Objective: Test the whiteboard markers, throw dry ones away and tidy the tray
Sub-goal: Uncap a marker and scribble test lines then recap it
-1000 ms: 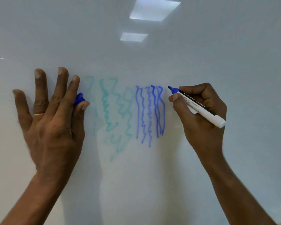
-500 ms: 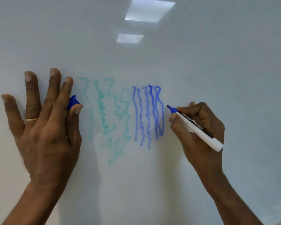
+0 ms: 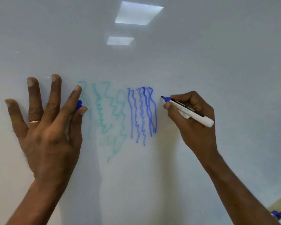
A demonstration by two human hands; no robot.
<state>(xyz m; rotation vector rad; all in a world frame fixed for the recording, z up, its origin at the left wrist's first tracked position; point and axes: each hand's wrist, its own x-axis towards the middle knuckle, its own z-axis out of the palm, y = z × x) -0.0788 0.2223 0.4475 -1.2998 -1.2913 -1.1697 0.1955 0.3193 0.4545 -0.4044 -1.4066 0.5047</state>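
Your view is bright, lit evenly from overhead. Two ceiling-light reflections [image 3: 139,13] glare on the glossy whiteboard [image 3: 217,62]. A soft grey shadow [image 3: 81,184] lies beside your left hand [image 3: 47,127]. Focus is sharp at centre; the lower right corner blurs, and the board's upper corners darken slightly to grey.

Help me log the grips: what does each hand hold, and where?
The right hand grips the blue marker around its barrel's front half, near the tip. The left hand pinches the blue cap between forefinger and thumb.
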